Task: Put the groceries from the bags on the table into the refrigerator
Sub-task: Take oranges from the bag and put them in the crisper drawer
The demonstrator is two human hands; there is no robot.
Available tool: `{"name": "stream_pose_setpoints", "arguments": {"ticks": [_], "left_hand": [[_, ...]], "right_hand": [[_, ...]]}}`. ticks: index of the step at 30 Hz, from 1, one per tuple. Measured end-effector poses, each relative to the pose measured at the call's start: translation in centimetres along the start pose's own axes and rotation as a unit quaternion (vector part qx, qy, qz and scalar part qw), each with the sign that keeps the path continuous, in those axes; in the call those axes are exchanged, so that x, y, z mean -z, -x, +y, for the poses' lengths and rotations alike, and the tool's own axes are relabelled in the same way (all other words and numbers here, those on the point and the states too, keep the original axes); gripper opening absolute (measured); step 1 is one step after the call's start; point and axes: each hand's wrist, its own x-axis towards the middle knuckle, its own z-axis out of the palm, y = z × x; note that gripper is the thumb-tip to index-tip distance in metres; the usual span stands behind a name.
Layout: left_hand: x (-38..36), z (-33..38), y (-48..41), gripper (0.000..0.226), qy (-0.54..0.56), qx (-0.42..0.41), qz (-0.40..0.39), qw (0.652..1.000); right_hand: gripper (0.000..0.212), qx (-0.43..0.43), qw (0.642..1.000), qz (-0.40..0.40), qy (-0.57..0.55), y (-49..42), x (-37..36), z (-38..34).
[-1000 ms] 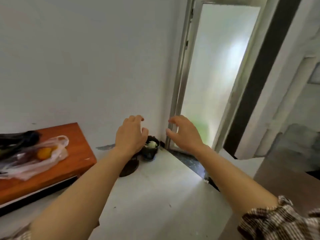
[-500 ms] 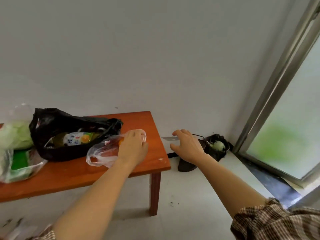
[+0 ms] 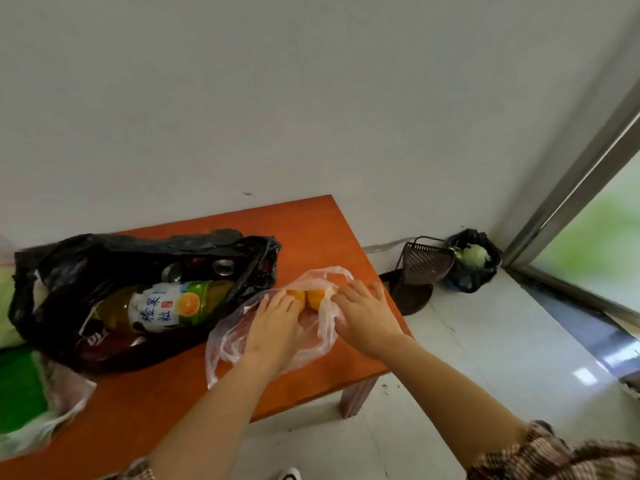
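Both hands are on the thin clear plastic bag (image 3: 277, 344) at the near right corner of the orange-brown wooden table (image 3: 346, 233). I have the left hand (image 3: 273, 323) lying flat on the film, fingers straight and reaching to the two round orange fruits (image 3: 306, 298) inside. It grips nothing and probably just pins the bag so it won't slide. The right hand (image 3: 363, 317) is spread over the bunched mouth of the bag. I can't tell if the thumb pinches the plastic or only rests on it. My guess is that I'm working the opening wider to get the fruit out.

The crumpled black plastic bag (image 3: 114, 268) sits just beside it, touching. It gapes upward, so its load shows: a large orange-juice bottle with a white and green label (image 3: 166, 306) on its side, and metal cans (image 3: 221, 266) behind it. A green pack in clear film (image 3: 20, 393) lies at the far left edge.

The task has barely started: everything visible is still bagged on the table, and the refrigerator isn't in view.

Risk: the fruit is round and the film is slack. If I lift by the film alone, the fruit could roll off the corner.
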Motion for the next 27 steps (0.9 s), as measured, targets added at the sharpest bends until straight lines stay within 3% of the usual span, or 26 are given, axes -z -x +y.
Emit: {"name": "stream_pose_setpoints", "arguments": {"ticks": [4, 8, 13, 19, 27], "left_hand": [[-2.4, -3.4, -3.1, 0.041, -0.037, -0.102, -0.055, 0.993], [-3.1, -5.6, -5.9, 0.051, -0.017, -0.171, -0.061, 0.983], [-4.5, -6.9, -9.0, 0.052, -0.021, -0.184, -0.11, 0.977], [-5.4, -7.6, -11.5, 0.076, -0.041, -0.173, -0.127, 0.976], [-6.0, -7.9, -12.8, 0.078, -0.067, -0.182, -0.15, 0.969]], "right_hand": [[0.046, 0.053, 0.996, -0.056, 0.038, -3.8, -3.1, -1.3], [0.053, 0.003, 0.992, -0.119, 0.045, -6.2, -5.3, -2.0], [0.054, -0.076, 0.991, -0.103, 0.029, -8.6, -6.3, -1.4], [0.051, -0.133, 0.986, -0.101, 0.028, -11.4, -7.6, -0.9], [0.057, -0.133, 0.978, -0.127, 0.095, -13.8, -8.7, -0.7]]}}
